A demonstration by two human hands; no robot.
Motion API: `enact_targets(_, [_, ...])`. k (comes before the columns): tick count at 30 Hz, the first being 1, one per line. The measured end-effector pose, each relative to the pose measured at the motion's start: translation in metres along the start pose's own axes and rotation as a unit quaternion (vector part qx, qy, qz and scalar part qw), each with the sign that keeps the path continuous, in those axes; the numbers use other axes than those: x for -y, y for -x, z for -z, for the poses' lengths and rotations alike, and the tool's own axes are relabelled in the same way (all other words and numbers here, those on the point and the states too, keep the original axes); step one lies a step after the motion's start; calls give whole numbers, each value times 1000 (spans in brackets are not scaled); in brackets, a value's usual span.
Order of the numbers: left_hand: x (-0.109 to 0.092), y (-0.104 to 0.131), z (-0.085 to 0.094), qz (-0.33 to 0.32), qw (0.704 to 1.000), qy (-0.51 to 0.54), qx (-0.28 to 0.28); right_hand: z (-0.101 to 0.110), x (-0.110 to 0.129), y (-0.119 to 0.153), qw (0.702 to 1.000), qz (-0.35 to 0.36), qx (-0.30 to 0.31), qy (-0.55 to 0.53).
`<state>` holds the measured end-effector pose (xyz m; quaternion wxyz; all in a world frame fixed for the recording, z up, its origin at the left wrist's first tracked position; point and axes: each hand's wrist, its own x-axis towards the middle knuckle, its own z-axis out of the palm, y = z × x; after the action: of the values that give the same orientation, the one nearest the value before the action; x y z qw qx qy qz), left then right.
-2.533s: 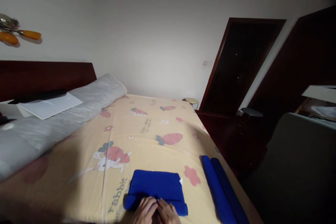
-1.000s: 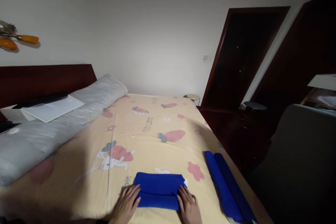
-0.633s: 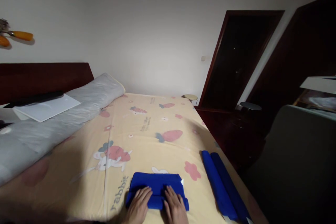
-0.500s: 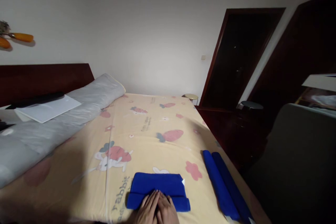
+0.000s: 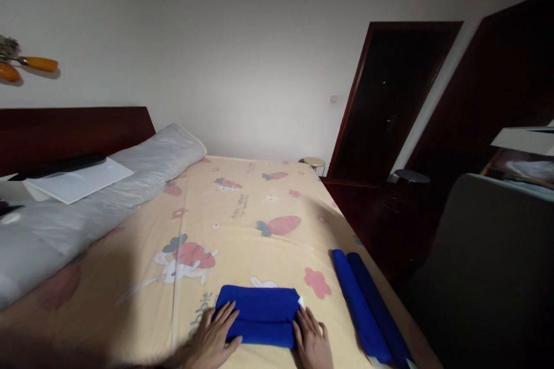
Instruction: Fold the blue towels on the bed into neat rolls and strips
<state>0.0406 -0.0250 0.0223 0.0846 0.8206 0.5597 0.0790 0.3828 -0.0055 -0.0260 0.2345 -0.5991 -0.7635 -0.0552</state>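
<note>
A: What is hidden or cut off?

B: The wrists and forearms are cut off by the lower edge, and the near side of the towel [image 5: 258, 316] is partly covered by the fingers. The two rolls [image 5: 367, 308] run out of view at the bottom right. The room to the right is too dark for detail to be made out.

A: How is the towel laid?

B: Its long axis is set left to right, across the bed [image 5: 242, 225], near the bed's front edge. The rolls are laid just beside each other, well to its right, and are pointed away from the viewer.

A: And its look?

B: It is deep blue, folded flat, with a rolled band along the near side. A small white tag is seen at its right corner.

A: The hands?

B: The left hand [image 5: 214, 337] is spread flat against the towel's left end, the right hand [image 5: 312, 341] against its right end. Nothing is clasped; the towel is only pressed between open palms.
</note>
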Motion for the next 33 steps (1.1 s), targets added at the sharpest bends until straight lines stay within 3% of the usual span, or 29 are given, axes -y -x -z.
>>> enact_targets(3, [-6, -3, -4, -16, 1000, 14, -12, -2, 3, 9, 999, 24, -30, -12])
enact_targets(6, [-14, -4, -23, -59, 997, 8, -47, -12, 19, 25, 996, 59, -56, -45])
enact_targets(9, [-18, -2, -45, -95, 993, -14, -70, -29, 32, 41, 994, 40, -85, -49])
enact_targets(12, [-16, -1, -55, -97, 993, -35, -50, -43, 31, 46, 994, 22, -100, -29])
enact_targets(17, [-14, -3, -48, -70, 996, -59, -14, -43, 21, 29, 987, 104, -120, -11])
enact_targets(19, [-14, -6, -49, -72, 995, -70, -13, -38, 24, 20, 990, 94, -108, -17])
enact_targets(22, [-11, -8, -60, -74, 992, -78, -61, -29, 34, 13, 997, 37, -55, -36])
enact_targets(25, [-9, -10, -71, -66, 989, -72, -113, -23, 45, 10, 998, 30, -18, -59])
enact_targets(30, [-23, -13, -58, -11, 998, -63, -24, -17, 64, 8, 995, -36, -63, -64])
enact_targets(33, [-35, -13, -45, -12, 999, -29, -22, -16, 77, 10, 991, 46, -7, -127])
